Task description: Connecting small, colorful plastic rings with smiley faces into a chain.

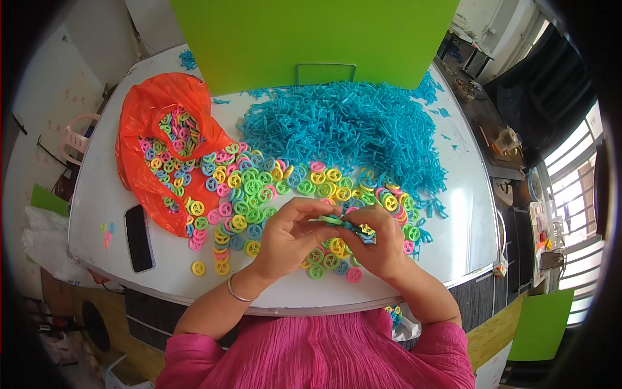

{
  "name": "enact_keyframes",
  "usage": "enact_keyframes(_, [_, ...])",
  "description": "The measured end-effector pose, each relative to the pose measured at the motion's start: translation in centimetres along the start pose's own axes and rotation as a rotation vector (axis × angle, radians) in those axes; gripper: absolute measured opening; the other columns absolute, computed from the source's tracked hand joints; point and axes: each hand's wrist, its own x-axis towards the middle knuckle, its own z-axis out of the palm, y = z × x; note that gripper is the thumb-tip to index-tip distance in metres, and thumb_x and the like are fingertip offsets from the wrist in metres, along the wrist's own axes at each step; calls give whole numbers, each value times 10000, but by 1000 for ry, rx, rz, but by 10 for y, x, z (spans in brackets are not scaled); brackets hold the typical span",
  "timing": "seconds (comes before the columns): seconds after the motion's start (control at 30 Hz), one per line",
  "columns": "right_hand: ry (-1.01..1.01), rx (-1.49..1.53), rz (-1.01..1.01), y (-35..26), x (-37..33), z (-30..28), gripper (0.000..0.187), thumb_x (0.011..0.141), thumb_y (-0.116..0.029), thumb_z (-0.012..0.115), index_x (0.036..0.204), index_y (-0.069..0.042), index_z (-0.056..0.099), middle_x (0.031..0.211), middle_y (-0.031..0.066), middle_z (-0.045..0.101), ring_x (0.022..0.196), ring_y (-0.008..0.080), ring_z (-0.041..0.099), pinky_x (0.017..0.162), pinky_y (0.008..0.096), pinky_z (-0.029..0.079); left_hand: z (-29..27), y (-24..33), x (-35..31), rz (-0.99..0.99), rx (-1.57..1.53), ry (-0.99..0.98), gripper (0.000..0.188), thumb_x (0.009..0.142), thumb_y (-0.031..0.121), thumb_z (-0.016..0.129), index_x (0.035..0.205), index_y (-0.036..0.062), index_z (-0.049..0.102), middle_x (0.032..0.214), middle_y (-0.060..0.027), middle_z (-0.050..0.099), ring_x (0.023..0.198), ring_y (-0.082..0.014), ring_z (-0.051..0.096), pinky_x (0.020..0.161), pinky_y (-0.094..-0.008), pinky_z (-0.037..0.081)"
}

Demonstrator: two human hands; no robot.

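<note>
My left hand [290,238] pinches a small green spoked plastic disc [329,220] between thumb and fingers. Close against it, my right hand [378,241] is closed around a blue plastic piece [350,227], with some yellow and dark bits showing at its fingers. The exact shape of what the right hand holds is partly covered. Beneath both hands lie loose spoked discs [251,188] in pink, yellow, green and blue, spread across the white table. Beyond them rises a big heap of thin blue plastic pieces [337,123].
An orange-red plastic bag [133,152] lies at the left, spilling discs. A black phone [138,238] rests near the table's left front edge. At the back, a bright green panel [317,39] with a metal handle stands behind the heap. The white table [116,194] has a rounded edge.
</note>
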Motion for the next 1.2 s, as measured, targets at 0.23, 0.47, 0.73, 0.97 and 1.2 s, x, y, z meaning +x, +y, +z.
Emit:
enact_keyframes(0.23, [-20, -113, -195, 2, 6, -6, 443, 658, 117, 699, 1026, -42, 509, 971, 118, 662, 811, 264, 637, 670, 353, 527, -15, 12, 8, 404, 761, -197, 386, 772, -164, 635, 1120, -8, 574, 1114, -129, 637, 1004, -212, 634, 853, -326, 541])
enact_keyframes(0.47, [-140, 328, 141, -1, 1, -15, 421, 794, 25, 678, 1176, -20, 507, 1095, 188, 647, 850, 305, 654, 744, 358, 544, -19, 7, 8, -393, -257, 171, 192, 863, 108, 694, 1026, 48, 612, 907, -33, 670, 859, -153, 667, 753, -285, 558])
enact_keyframes(0.73, [-216, -169, -422, 0, 29, -26, 213, 740, -16, 666, 953, -30, 676, 1082, 134, 655, 1026, 288, 610, 826, 368, 521, -24, 6, 8, -708, -370, 108, 254, 895, 223, 669, 1072, 54, 603, 927, -35, 663, 779, -133, 660, 718, -268, 557])
enact_keyframes(0.97, [-122, 376, 141, 13, 15, -31, 126, 868, -87, 629, 947, 0, 675, 1007, 130, 661, 936, 254, 638, 826, 350, 497, -35, 5, 19, -196, 734, 205, 216, 870, 223, 691, 991, 45, 665, 865, -42, 653, 716, -119, 642, 608, -262, 502])
enact_keyframes(1.2, [-85, 997, 575, 14, 15, -29, 175, 927, -92, 577, 1009, 46, 644, 946, 115, 604, 849, 218, 630, 771, 360, 529, -21, -22, 7, 159, 1217, -184, 249, 754, 137, 740, 994, 135, 675, 852, -57, 591, 853, -261, 565, 750, -368, 463])
